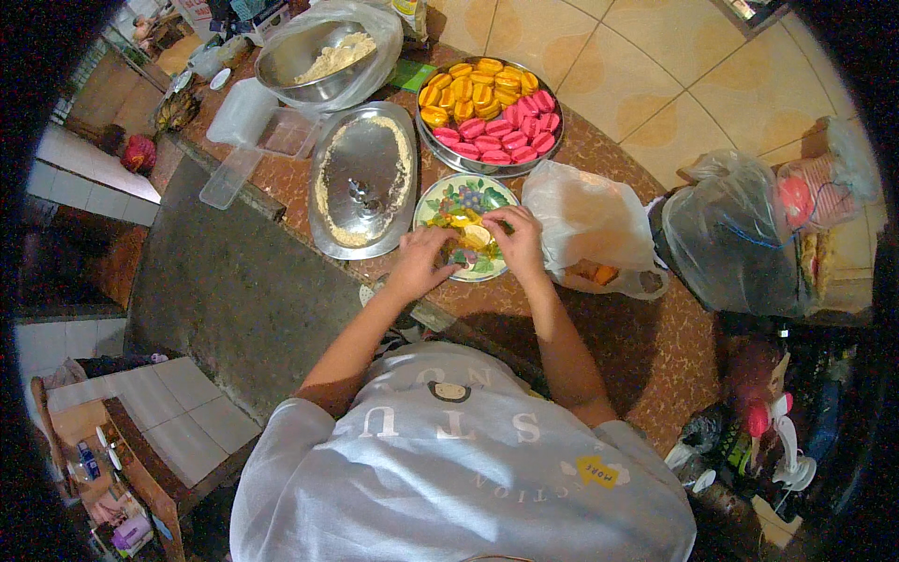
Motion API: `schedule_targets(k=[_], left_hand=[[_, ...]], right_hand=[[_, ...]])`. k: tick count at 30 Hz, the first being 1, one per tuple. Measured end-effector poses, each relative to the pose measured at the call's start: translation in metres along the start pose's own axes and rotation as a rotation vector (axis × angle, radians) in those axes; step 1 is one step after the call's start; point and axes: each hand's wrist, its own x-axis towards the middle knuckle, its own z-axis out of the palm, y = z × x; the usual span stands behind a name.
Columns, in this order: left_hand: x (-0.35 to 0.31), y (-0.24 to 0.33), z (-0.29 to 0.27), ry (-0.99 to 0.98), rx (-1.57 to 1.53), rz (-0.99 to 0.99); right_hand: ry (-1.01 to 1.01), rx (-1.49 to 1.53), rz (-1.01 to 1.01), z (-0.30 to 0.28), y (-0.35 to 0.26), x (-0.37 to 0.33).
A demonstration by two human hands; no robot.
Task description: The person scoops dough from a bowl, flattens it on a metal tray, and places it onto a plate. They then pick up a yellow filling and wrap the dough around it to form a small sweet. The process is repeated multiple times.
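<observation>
A decorated plate (433, 199) with a fruit pattern lies on the counter before me. On it rests a pale round pressed piece (476, 236) on a sheet of yellow wrapper (459, 221). My left hand (423, 264) comes in from the left, its fingers curled onto the wrapper's near-left edge and its thumb lower, over the plate. My right hand (520, 239) pinches the wrapper's right side beside the pale piece. Behind the plate, a round metal tray (560, 142) holds several yellow-wrapped pieces (473, 89) and several pink-wrapped pieces (498, 136).
Left of the plate sits an oval metal tray (379, 155) with pale powder round its edge and a small metal tool (361, 192). Further back, a plastic-covered metal bowl (281, 70) holds pale powder. A white plastic bag (590, 220) lies to the right; clear plastic containers (245, 112) stand left.
</observation>
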Motion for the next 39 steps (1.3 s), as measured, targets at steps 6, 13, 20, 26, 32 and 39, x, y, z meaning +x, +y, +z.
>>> schedule_targets(k=[6, 13, 20, 26, 32, 39], left_hand=[[0.017, -0.002, 0.012, 0.004, -0.006, -0.004], [0.045, 0.004, 0.019, 0.212, -0.069, 0.153], [0.052, -0.006, 0.033, 0.165, -0.112, 0.141], [0.051, -0.01, 0.039, 0.219, -0.194, 0.17], [0.051, -0.007, 0.036, 0.239, -0.272, 0.128], [0.05, -0.007, 0.037, 0.269, -0.327, 0.065]], right_hand=[[-0.023, -0.025, 0.025, 0.0, -0.002, -0.001], [-0.038, 0.027, 0.046, -0.002, 0.0, -0.002], [-0.091, 0.001, 0.071, -0.007, 0.002, -0.004], [-0.087, -0.326, 0.086, -0.02, 0.003, -0.019], [-0.097, -0.319, -0.071, -0.019, 0.008, -0.035], [0.002, 0.002, -0.004, -0.005, 0.009, -0.038]])
